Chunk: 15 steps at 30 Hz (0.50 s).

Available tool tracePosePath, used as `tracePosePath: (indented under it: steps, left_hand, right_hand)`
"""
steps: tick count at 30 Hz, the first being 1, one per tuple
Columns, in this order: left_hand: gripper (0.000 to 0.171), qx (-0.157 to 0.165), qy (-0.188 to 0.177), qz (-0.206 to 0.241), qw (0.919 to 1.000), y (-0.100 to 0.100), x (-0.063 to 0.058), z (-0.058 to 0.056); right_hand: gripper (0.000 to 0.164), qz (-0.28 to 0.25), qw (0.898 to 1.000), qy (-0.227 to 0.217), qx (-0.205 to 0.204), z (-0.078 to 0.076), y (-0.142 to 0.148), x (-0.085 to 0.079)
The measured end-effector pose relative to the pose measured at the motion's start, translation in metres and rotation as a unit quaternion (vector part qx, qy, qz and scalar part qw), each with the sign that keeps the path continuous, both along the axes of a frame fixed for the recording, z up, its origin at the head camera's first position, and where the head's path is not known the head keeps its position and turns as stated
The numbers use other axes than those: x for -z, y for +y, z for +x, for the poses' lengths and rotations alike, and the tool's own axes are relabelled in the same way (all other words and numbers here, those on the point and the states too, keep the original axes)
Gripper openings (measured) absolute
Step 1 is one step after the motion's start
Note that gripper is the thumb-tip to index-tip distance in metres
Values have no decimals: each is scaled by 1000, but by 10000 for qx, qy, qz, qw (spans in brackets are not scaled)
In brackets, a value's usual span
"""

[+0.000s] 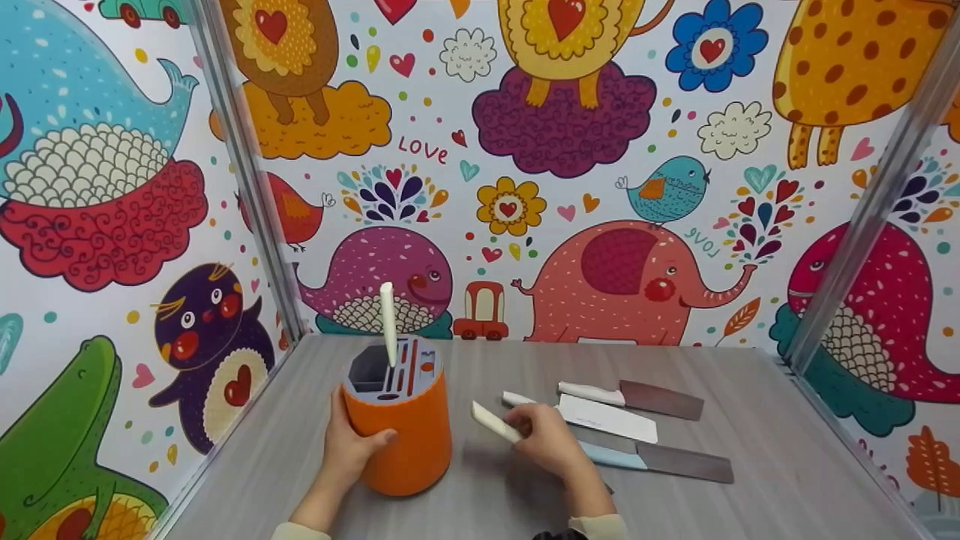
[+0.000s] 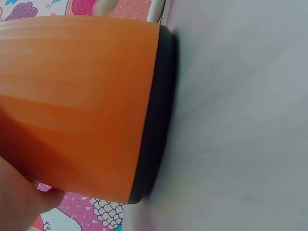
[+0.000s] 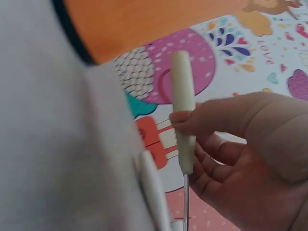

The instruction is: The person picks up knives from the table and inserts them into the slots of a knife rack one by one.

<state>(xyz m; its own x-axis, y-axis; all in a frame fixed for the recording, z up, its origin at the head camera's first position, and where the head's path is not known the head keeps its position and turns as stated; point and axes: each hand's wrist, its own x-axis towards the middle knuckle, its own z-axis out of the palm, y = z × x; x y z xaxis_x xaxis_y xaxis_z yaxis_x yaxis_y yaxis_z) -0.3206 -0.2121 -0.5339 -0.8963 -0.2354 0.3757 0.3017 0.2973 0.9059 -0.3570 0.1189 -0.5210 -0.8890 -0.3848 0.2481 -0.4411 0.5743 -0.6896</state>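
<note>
An orange knife block (image 1: 412,450) with a grey slotted top stands upright on the table. One knife with a cream handle (image 1: 388,322) sticks up from its slots. My left hand (image 1: 349,439) grips the block's side, thumb across the front; the left wrist view shows the block's black base. Just right of the block, my right hand (image 1: 551,442) pinches a second knife (image 1: 493,421) by its cream handle between thumb and fingers. In the right wrist view its thin metal blade (image 3: 186,202) runs down edge-on from the handle. The hand hides most of that blade in the head view.
On the table (image 1: 787,420) right of my right hand lie a cleaver with a white handle and dark blade (image 1: 664,399), a white-bladed knife (image 1: 607,418), and a cleaver with a pale blue handle (image 1: 611,454). Cartoon-printed walls (image 1: 502,165) enclose the back and sides.
</note>
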Motion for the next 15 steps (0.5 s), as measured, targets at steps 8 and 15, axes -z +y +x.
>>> tracePosePath:
  steps: [8,15]
  left_hand:
    - [104,18,-186,-61,9998,0,-2,1]
    - [104,33,-234,-55,9997,1,-3,2]
  right_hand:
    - [33,-1002,9941,-383,170,9,7,-24]
    - [35,-1502,9880,-341,99,20,6,-43]
